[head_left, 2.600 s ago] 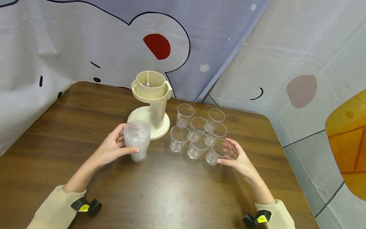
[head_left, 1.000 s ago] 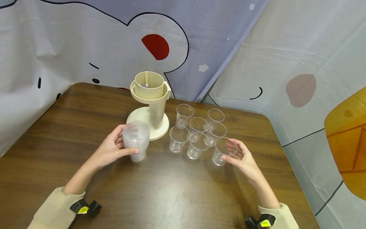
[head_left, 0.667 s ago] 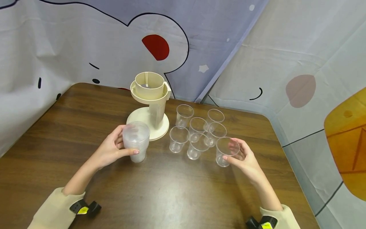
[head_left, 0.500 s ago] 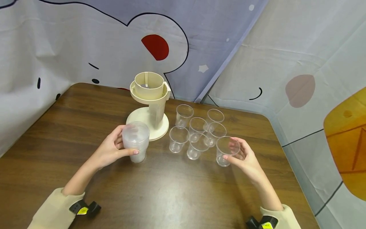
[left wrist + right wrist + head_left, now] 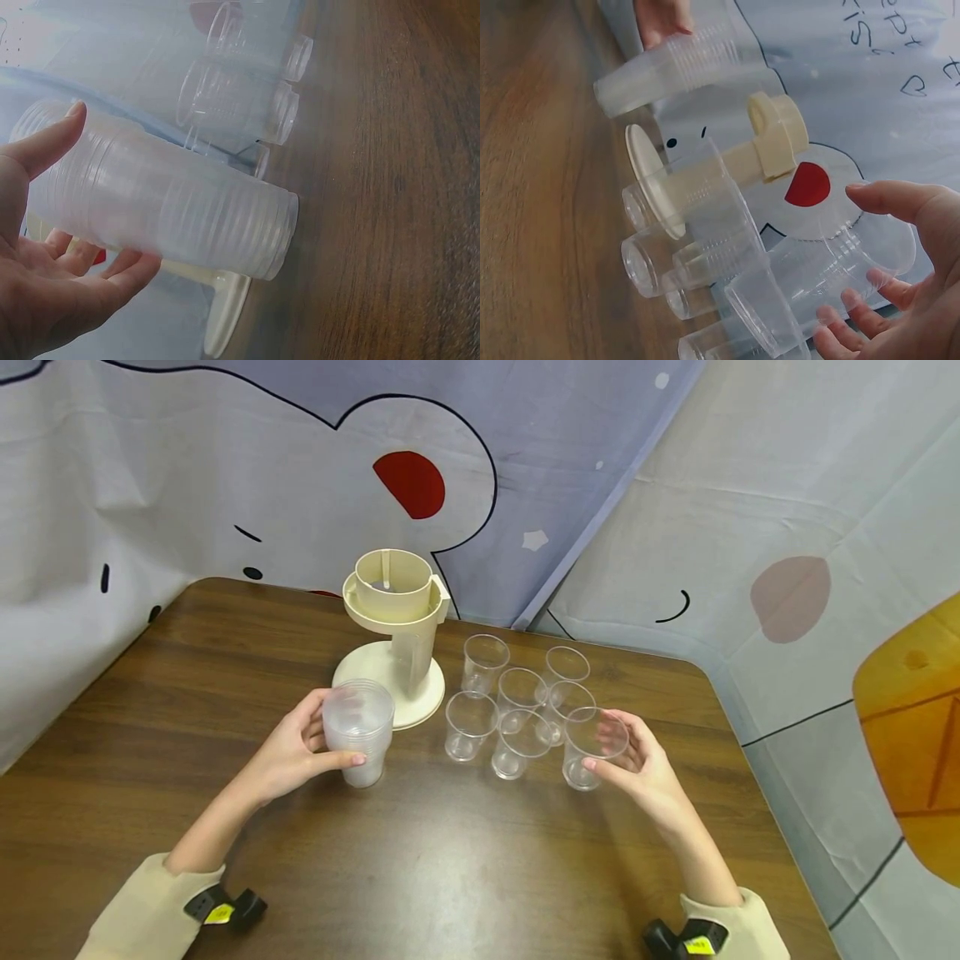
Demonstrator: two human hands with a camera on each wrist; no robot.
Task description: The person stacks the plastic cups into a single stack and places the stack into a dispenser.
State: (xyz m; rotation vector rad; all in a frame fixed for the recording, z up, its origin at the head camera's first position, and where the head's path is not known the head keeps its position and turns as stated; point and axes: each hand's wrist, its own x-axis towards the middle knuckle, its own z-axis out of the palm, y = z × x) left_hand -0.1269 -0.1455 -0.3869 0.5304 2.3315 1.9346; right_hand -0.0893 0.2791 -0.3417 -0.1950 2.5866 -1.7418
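Note:
My left hand (image 5: 294, 750) grips a stack of nested clear plastic cups (image 5: 357, 727), thumb in front and fingers behind. In the left wrist view the stack (image 5: 180, 199) has its bottom at or close to the tabletop. With thumb and fingers on either side, my right hand (image 5: 643, 768) holds a single clear plastic cup (image 5: 581, 760), upright. The right wrist view suggests this held cup (image 5: 810, 281) is slightly raised. Just left of it several loose clear cups (image 5: 510, 752) stand upright close together, rims up.
Behind the stack stands a cream plastic stand (image 5: 411, 660) with a round base and an open ring-shaped top. The wooden table (image 5: 450, 877) stretches toward the person. A printed cloth (image 5: 262, 460) hangs along its far and right sides.
My right hand has drawn its cup rightward, away from the loose cups, then shifted it slightly back left and up. My left hand and the stack stay in place.

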